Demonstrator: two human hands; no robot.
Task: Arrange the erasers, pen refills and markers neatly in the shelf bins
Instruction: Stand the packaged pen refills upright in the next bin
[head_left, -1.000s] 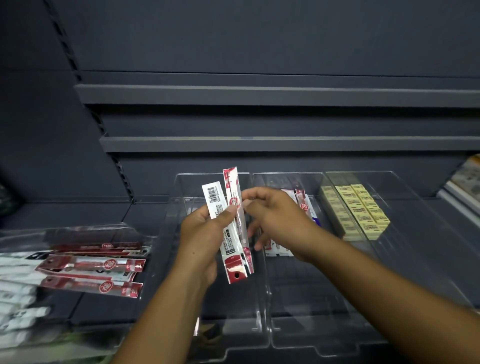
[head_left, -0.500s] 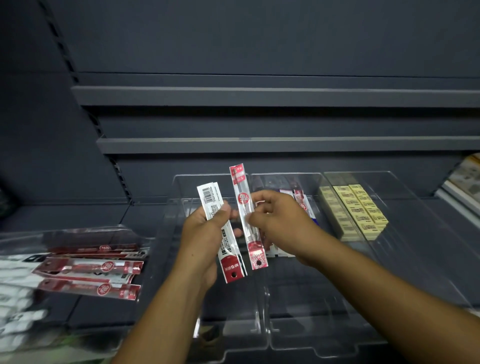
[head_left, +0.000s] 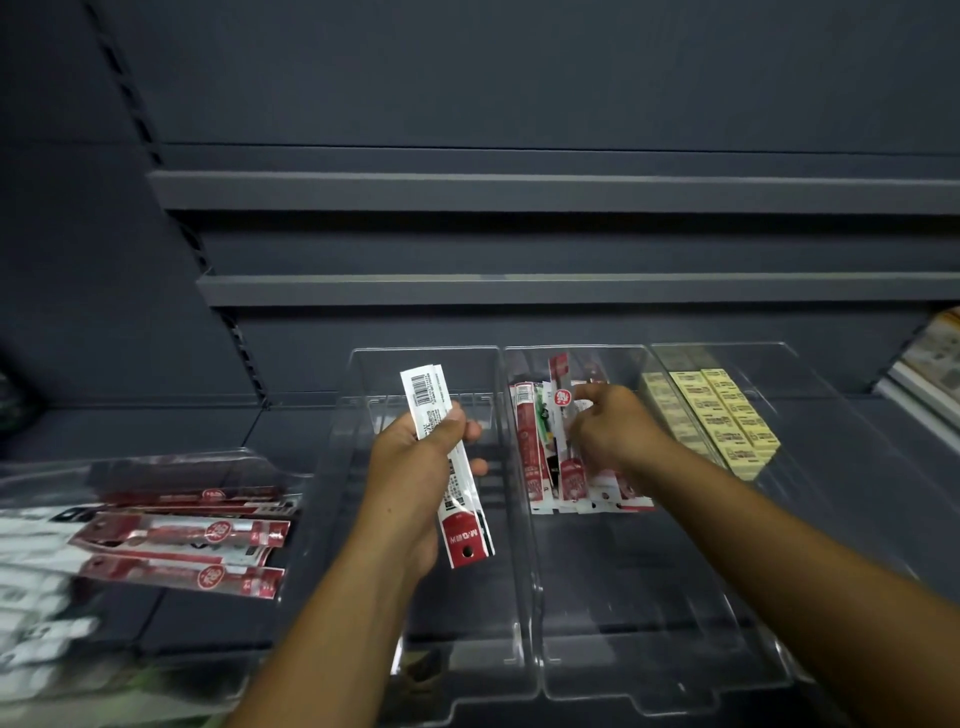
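The step in hand is filing pen refills. The right hand (head_left: 613, 431) pinches a single refill pack (head_left: 562, 400) and stands it against the row of refills (head_left: 527, 447) at the back of the middle bin (head_left: 623, 597). The left hand (head_left: 415, 467) is closed round a small stack of refill packs (head_left: 462, 530), barcode side out, held above the left bin (head_left: 467, 649). The erasers (head_left: 727, 426) lie in tidy rows in the right bin (head_left: 831, 519). Next, I judge, the pinched pack needs seating flush with its neighbours, red ends level. Then another pack comes off the left hand's stack. More red refill packs (head_left: 182, 540) wait loose in a clear tray (head_left: 156, 462) on the shelf to the left. How many packs the left hand holds cannot be counted. The right hand's fingertips are hidden behind the packs. White items (head_left: 36, 613) at the left edge are blurred and may be markers, though I cannot tell. A printed stack (head_left: 935, 358) is cut off at the right.
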